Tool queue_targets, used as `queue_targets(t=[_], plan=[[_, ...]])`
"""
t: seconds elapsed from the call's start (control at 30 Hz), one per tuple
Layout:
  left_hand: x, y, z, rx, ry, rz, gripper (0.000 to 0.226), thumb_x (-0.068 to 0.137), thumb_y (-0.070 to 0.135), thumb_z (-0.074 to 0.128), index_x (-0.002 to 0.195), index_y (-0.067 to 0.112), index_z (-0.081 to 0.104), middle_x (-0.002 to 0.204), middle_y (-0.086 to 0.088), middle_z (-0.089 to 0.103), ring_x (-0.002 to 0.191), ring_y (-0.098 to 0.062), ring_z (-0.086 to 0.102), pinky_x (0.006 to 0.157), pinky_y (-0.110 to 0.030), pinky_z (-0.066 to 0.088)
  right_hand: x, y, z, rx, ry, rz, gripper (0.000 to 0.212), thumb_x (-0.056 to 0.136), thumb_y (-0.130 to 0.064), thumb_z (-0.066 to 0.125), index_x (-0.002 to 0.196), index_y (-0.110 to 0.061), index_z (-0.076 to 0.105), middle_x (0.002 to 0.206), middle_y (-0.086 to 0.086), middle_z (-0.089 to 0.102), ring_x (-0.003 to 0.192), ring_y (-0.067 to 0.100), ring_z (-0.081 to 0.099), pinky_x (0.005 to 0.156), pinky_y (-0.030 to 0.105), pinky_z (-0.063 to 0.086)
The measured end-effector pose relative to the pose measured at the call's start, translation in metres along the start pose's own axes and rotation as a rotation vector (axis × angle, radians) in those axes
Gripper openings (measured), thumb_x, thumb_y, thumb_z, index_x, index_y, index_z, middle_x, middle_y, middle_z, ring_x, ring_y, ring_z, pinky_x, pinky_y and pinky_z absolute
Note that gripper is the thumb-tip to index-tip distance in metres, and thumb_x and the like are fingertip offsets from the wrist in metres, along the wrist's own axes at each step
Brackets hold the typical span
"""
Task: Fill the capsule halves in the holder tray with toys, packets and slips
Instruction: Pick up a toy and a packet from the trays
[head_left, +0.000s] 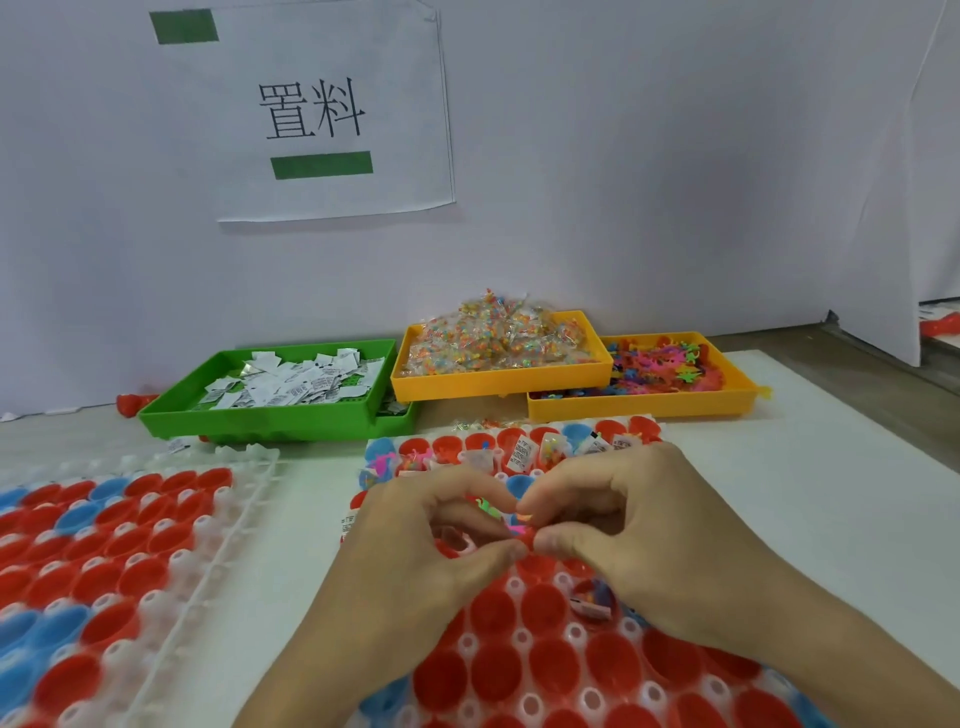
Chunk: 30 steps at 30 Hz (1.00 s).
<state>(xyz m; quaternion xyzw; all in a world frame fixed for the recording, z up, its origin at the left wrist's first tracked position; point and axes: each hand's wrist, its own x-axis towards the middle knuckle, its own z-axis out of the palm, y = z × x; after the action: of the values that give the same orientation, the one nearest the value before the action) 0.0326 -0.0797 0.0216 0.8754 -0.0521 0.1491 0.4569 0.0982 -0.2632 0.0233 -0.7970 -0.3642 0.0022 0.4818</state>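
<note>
While both sets of fingertips meet over the middle of the holder tray (545, 670), the left hand (415, 551) and right hand (639, 535) are curled inward and pinching a small cluster of bright plastic toys (506, 517), green, orange and pink, held just above the red capsule halves (493, 613) beneath them. The fingers look to be teasing one toy free of the others, so the step in hand is most likely the toy drop for the middle rows. Around the grip, the far rows of the tray already carry contents: slips, a clear packet and toys show in the cups nearest the bins, while the near rows sit open and red, save one cup to the right that holds a filled bundle (592, 600). Judged so, the tray is perhaps a third done. The next move calls for parting the cluster and letting a single piece fall squarely into one unfilled cup, without snagging its neighbours. Beyond the tray stand the green bin of slips (280, 384), the yellow bin of packets (498, 348) and the yellow bin of toys (660, 371). A second holder tray (104, 551) lies to the left with empty halves.
</note>
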Motion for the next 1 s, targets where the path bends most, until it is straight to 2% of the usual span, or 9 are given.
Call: queue_targets(t=[0.2, 0.37, 0.5, 0.57, 0.7, 0.77, 0.83, 0.93, 1.0], plan=[[0.0, -0.001, -0.002, -0.033, -0.045, -0.03, 0.021, 0.076, 0.018, 0.083, 0.083, 0.035, 0.072, 0.071, 0.014, 0.074, 0.071, -0.007, 0.071, 0.069, -0.018, 0.05, -0.001, -0.003, -0.005, -0.124, -0.031, -0.028, 0.02, 0.083, -0.012, 0.079, 0.084, -0.032, 0.081, 0.077, -0.025, 0.072, 0.077, -0.004, 0.068, 0.073, 0.009, 0.05], [0.003, -0.007, -0.01, -0.097, 0.123, 0.011, 0.017, 0.084, 0.014, 0.076, 0.084, 0.032, 0.073, 0.075, 0.006, 0.074, 0.075, -0.014, 0.071, 0.065, -0.022, 0.052, -0.004, -0.003, -0.01, -0.278, -0.101, -0.073, 0.022, 0.081, -0.019, 0.081, 0.076, -0.04, 0.077, 0.082, -0.028, 0.067, 0.084, -0.001, 0.063, 0.076, 0.009, 0.045], [0.004, -0.01, -0.01, -0.068, 0.152, 0.021, 0.02, 0.087, 0.015, 0.073, 0.084, 0.034, 0.073, 0.073, 0.009, 0.073, 0.072, -0.01, 0.069, 0.061, -0.016, 0.049, -0.007, 0.005, -0.003, -0.343, -0.143, -0.108, 0.044, 0.082, -0.021, 0.079, 0.066, -0.057, 0.06, 0.09, -0.034, 0.064, 0.091, -0.005, 0.062, 0.081, 0.005, 0.042], [0.004, -0.011, -0.009, -0.063, 0.153, 0.022, 0.02, 0.087, 0.014, 0.072, 0.084, 0.034, 0.072, 0.073, 0.009, 0.072, 0.071, -0.01, 0.068, 0.061, -0.015, 0.048, -0.007, 0.012, 0.0, -0.355, -0.155, -0.112, 0.04, 0.085, -0.025, 0.075, 0.069, -0.058, 0.06, 0.092, -0.034, 0.063, 0.092, -0.005, 0.062, 0.075, 0.007, 0.044], [0.004, -0.012, -0.008, -0.056, 0.154, 0.02, 0.019, 0.088, 0.013, 0.071, 0.084, 0.032, 0.073, 0.074, 0.01, 0.072, 0.073, -0.01, 0.068, 0.061, -0.015, 0.048, -0.004, 0.022, 0.002, -0.373, -0.194, -0.121, 0.011, 0.088, -0.046, 0.061, 0.084, -0.055, 0.067, 0.092, -0.037, 0.06, 0.094, -0.007, 0.06, 0.072, 0.008, 0.044], [0.004, -0.012, -0.008, -0.06, 0.157, 0.026, 0.02, 0.088, 0.013, 0.07, 0.085, 0.032, 0.073, 0.074, 0.01, 0.072, 0.072, -0.009, 0.068, 0.061, -0.015, 0.047, -0.002, 0.028, 0.002, -0.394, -0.201, -0.143, 0.013, 0.086, -0.054, 0.051, 0.086, -0.059, 0.063, 0.093, -0.038, 0.059, 0.094, -0.008, 0.059, 0.071, 0.008, 0.044], [0.004, -0.011, -0.008, -0.061, 0.159, 0.03, 0.021, 0.089, 0.013, 0.069, 0.085, 0.033, 0.073, 0.074, 0.01, 0.072, 0.072, -0.009, 0.068, 0.061, -0.014, 0.047, -0.001, 0.034, 0.001, -0.383, -0.185, -0.141, 0.012, 0.087, -0.052, 0.056, 0.094, -0.055, 0.065, 0.094, -0.038, 0.06, 0.094, -0.009, 0.06, 0.07, 0.01, 0.048], [0.005, -0.012, -0.009, -0.057, 0.16, 0.033, 0.022, 0.089, 0.012, 0.069, 0.084, 0.034, 0.073, 0.073, 0.011, 0.072, 0.072, -0.008, 0.068, 0.06, -0.013, 0.045, -0.001, 0.038, 0.003, -0.432, -0.208, -0.15, 0.014, 0.087, -0.055, 0.05, 0.088, -0.063, 0.061, 0.093, -0.04, 0.058, 0.093, -0.01, 0.059, 0.07, 0.009, 0.044], [0.005, -0.012, -0.009, -0.057, 0.159, 0.031, 0.023, 0.089, 0.012, 0.069, 0.084, 0.034, 0.073, 0.073, 0.012, 0.071, 0.071, -0.008, 0.067, 0.06, -0.012, 0.044, 0.001, 0.038, 0.002, -0.43, -0.194, -0.139, 0.013, 0.088, -0.054, 0.052, 0.093, -0.059, 0.064, 0.094, -0.039, 0.059, 0.094, -0.01, 0.059, 0.07, 0.009, 0.045]])
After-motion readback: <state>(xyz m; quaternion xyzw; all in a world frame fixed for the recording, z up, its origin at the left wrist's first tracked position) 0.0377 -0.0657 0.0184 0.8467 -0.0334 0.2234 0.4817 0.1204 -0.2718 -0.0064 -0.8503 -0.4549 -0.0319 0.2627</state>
